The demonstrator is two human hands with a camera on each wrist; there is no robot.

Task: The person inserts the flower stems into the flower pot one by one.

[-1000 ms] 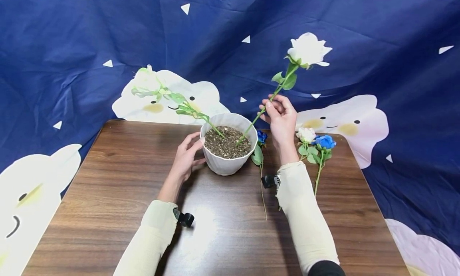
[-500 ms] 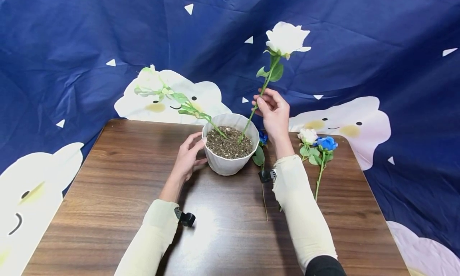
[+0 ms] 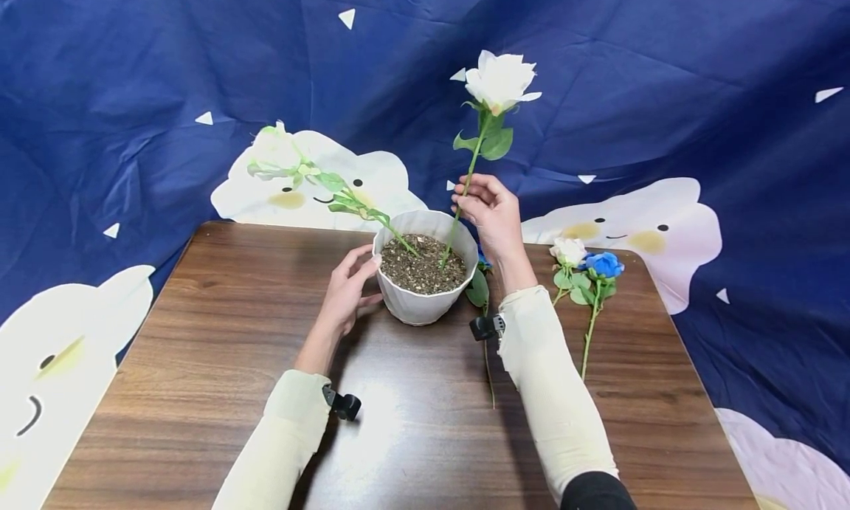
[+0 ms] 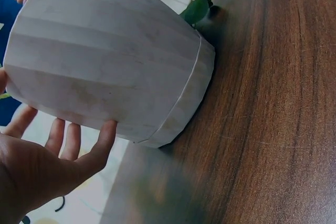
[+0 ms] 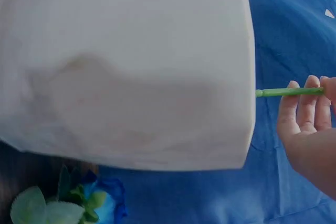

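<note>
A white fluted flower pot (image 3: 425, 308) filled with soil (image 3: 421, 274) stands on the table. My left hand (image 3: 344, 285) rests on its left side. In the left wrist view, spread fingers (image 4: 103, 142) touch the outer wall with their tips. One stem (image 3: 392, 229) with a pale bloom (image 3: 275, 152) leans left out of the soil. My right hand (image 3: 494, 215) pinches the green stem of a white rose (image 3: 499, 82) above the pot's right side, and the stem's lower end meets the soil. In the right wrist view, the pot wall hides that lower end.
A blue rose (image 5: 105, 200) lies right of the pot, partly hidden by my right arm. Farther right on the wooden table (image 3: 265, 296) lie a white rose (image 3: 568, 252) and another blue rose (image 3: 603, 265). A blue cloth (image 3: 398, 74) with cloud prints hangs behind.
My right hand has moved left, tipping the white rose's bloom leftward so its stem stands more upright; the hand has also dropped slightly since half a second ago. My left hand stays on the pot.
</note>
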